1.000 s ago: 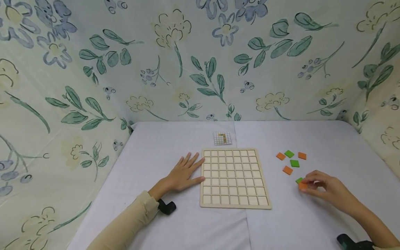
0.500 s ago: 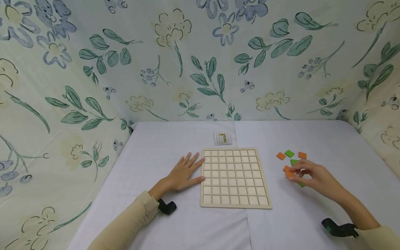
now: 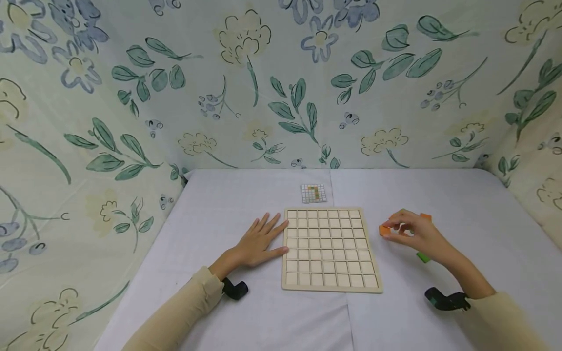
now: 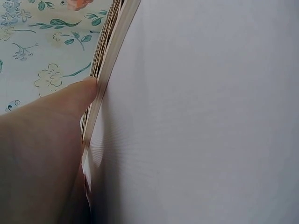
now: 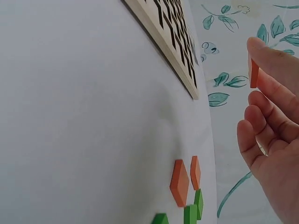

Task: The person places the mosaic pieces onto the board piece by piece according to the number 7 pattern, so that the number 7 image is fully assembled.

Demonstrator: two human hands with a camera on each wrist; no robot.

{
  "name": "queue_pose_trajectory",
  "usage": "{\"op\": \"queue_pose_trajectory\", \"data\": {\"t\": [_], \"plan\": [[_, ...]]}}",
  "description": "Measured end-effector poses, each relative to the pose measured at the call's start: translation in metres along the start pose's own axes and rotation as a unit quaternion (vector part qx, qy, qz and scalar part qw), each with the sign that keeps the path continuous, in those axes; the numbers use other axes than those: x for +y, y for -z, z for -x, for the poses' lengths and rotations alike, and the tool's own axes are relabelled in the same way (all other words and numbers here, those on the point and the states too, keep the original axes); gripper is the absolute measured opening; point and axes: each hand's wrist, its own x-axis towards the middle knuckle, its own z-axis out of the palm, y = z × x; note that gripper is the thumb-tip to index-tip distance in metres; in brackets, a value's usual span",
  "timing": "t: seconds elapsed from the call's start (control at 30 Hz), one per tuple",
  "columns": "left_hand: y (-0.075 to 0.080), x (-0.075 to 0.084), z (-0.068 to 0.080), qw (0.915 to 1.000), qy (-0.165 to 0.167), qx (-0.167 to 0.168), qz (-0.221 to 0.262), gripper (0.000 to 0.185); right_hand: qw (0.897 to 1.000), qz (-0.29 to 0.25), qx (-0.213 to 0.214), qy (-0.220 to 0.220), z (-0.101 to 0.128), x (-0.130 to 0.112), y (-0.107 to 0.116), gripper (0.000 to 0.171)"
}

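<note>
My right hand point(image 3: 414, 231) pinches an orange square tile point(image 3: 384, 230) between thumb and fingers, raised over the cloth just right of the wooden grid board point(image 3: 331, 291). In the right wrist view the held tile point(image 5: 253, 74) shows edge-on at the fingertips. My left hand point(image 3: 259, 243) lies flat with fingers spread, its fingertips at the board's left edge. The left wrist view has the thumb point(image 4: 86, 91) against the board's side point(image 4: 105, 74). Loose orange tiles point(image 5: 179, 183) and green tiles point(image 5: 190, 214) lie on the cloth, partly hidden by my right hand in the head view.
A small card point(image 3: 313, 193) printed with a coloured grid pattern lies behind the board. White cloth point(image 3: 246, 317) covers the table, and a floral curtain point(image 3: 281, 73) hangs behind it. Black wrist cameras point(image 3: 235, 289) sit on both wrists.
My right hand has carried the orange tile up from among the loose tiles, leftward and away from me toward the board's right edge. My left hand has stayed in place.
</note>
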Motion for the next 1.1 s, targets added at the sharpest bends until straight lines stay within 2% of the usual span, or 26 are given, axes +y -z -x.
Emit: {"op": "queue_pose_trajectory", "data": {"t": [0.3,0.6,0.83,1.1], "plan": [[-0.002,-0.002,0.000,1.0000,0.002,0.000,0.002,0.083,0.999,-0.030,-0.029,-0.027,-0.031,-0.003,-0.020,0.023],[-0.001,-0.002,-0.001,1.0000,-0.004,0.004,-0.001,0.082,0.995,-0.067,-0.070,-0.022,-0.060,-0.005,-0.039,0.024],[-0.003,-0.003,-0.001,0.9999,-0.007,0.008,-0.009,0.081,0.994,-0.078,-0.071,-0.002,-0.080,-0.007,-0.057,0.024],[-0.004,-0.004,-0.001,0.9997,-0.010,0.017,-0.013,0.081,0.991,-0.091,-0.095,-0.008,-0.100,-0.014,-0.076,0.023]]}}
